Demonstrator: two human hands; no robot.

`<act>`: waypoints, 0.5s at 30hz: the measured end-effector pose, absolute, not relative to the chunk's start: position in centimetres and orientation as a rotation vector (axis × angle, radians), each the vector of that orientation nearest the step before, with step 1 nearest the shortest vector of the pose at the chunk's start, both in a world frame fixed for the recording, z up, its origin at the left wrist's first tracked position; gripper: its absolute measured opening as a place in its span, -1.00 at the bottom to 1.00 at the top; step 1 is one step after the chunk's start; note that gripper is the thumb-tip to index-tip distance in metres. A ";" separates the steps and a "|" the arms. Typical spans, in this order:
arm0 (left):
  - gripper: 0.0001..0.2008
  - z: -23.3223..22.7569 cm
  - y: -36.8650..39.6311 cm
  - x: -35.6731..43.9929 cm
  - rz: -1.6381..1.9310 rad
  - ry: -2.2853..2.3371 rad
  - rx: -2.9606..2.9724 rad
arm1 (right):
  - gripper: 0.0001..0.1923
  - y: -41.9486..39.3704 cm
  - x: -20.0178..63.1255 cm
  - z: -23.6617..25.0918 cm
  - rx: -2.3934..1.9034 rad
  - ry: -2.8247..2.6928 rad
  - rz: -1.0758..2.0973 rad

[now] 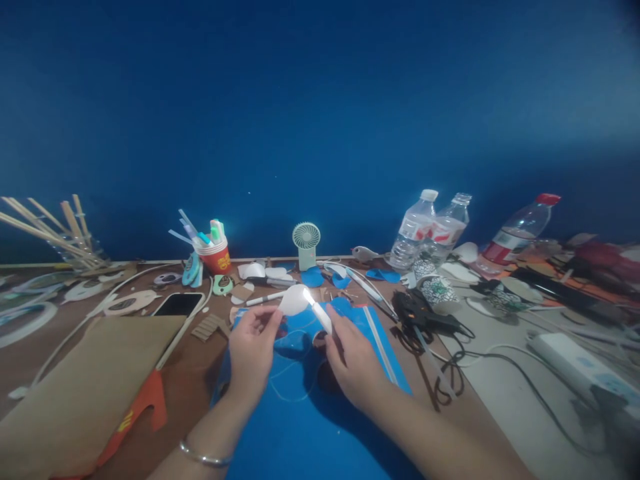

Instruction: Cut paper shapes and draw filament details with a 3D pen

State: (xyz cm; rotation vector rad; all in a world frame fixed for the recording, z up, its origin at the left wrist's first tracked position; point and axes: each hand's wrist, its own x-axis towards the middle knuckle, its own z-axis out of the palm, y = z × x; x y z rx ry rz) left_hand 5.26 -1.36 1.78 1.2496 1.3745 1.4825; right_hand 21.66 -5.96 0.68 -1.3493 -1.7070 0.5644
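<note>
Between the thumb and fingers of my left hand [255, 343] is a thin white rounded piece [294, 301], held up above the blue sheet [285, 437]. My right hand [357, 363] grips a white pen-shaped tool [321, 316] with a bright glowing tip. That tip is at the right edge of the white piece; I cannot tell whether they touch. Faint curved outlines are drawn on the blue sheet below my hands. Just behind the white piece lies a white pen [265, 299]. Small dark round things under my hands are partly hidden.
A small fan [306, 241] stands at the back, with a red cup of markers [215, 257] to its left. Plastic bottles [413, 230], tangled black cables [425, 317] and a power strip [585, 370] lie rightward. Brown paper [95, 387] and a phone [179, 304] are leftward.
</note>
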 end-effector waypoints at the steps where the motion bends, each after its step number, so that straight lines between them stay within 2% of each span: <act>1: -0.75 1.8 -1.4 5.2 1.481 1.384 1.264 | -0.51 -5.9 21.7 0.6 -1.358 -1.740 0.523; 15: -0.85 1.1 -1.2 4.9 1.522 1.474 1.510 | -0.58 -5.8 22.0 0.5 -1.391 -1.877 0.554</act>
